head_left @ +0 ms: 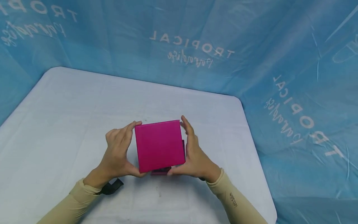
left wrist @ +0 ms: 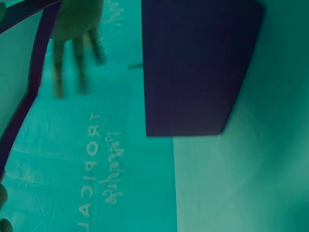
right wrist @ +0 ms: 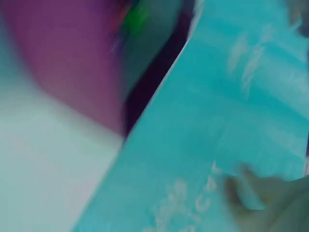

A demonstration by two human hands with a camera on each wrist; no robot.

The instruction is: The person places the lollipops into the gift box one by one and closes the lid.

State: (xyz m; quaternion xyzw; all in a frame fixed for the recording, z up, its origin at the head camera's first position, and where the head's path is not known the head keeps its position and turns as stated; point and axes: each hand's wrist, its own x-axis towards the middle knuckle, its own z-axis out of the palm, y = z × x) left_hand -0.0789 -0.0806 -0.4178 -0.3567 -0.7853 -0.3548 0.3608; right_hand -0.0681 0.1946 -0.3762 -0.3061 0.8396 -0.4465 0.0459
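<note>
A flat bright-pink box lid point(head_left: 159, 146) is raised in the head view. My left hand point(head_left: 117, 152) grips its left side, fingers at the upper corner and thumb at the lower one. Near the lid's right side is my right hand point(head_left: 195, 157); its fingers stretch up slightly apart from the edge, and the thumb lies by the lower corner. Below the lid, mostly hidden, sits a pink box point(head_left: 160, 174). The left wrist view shows the box point(left wrist: 193, 72) dark, beside the lid's rim point(left wrist: 36, 67). Through the blurred right wrist view, something green point(right wrist: 136, 19) shows inside the box.
A white-covered table point(head_left: 84, 102) with rounded corners lies under the hands. Blue sheets point(head_left: 126, 40) with mirrored lettering hang behind it and along the right side. A black strap point(head_left: 112, 186) is at the left wrist.
</note>
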